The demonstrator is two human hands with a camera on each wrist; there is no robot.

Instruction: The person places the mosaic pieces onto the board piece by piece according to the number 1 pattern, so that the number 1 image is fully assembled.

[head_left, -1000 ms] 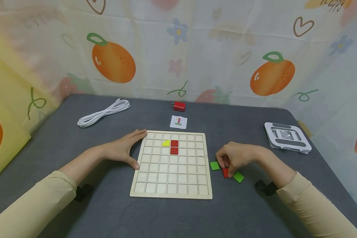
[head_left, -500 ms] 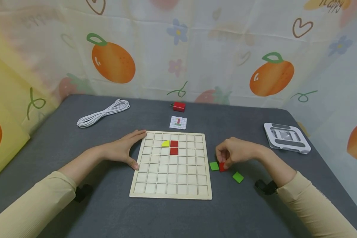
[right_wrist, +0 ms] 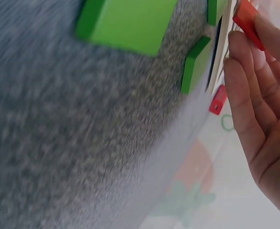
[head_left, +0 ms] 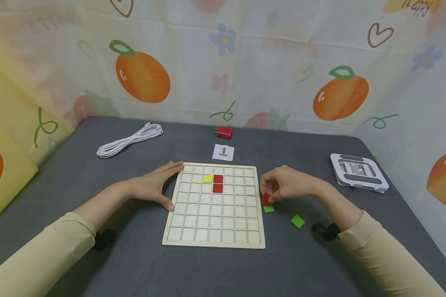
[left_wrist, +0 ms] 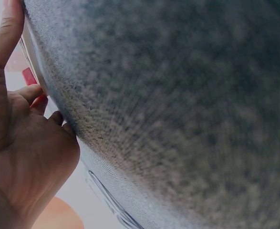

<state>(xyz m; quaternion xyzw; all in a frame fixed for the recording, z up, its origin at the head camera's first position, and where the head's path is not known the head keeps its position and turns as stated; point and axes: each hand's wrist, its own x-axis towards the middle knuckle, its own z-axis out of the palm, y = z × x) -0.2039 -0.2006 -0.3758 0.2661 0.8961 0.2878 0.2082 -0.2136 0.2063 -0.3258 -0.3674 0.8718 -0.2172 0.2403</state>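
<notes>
My left hand rests against the left side of a pale wooden grid board, fingertips at its far corner and thumb lower along the edge. On the board are a yellow rounded tile and two red square tiles. Beyond the board's right edge, my right hand pinches another red square tile between thumb and fingers. In the right wrist view that red tile is tilted and raised above the table. Below it lies a green tile; a second green tile lies farther right.
Behind the board lie a small printed grid card and a red plug adapter. A coiled white cable is at the back left, a white-and-grey folded stand at the right. A fruit-print curtain hangs behind the table.
My right hand has lifted the red tile from between the green tiles and moved it left and away from me, toward the board's right edge. The left hand stays in place.
</notes>
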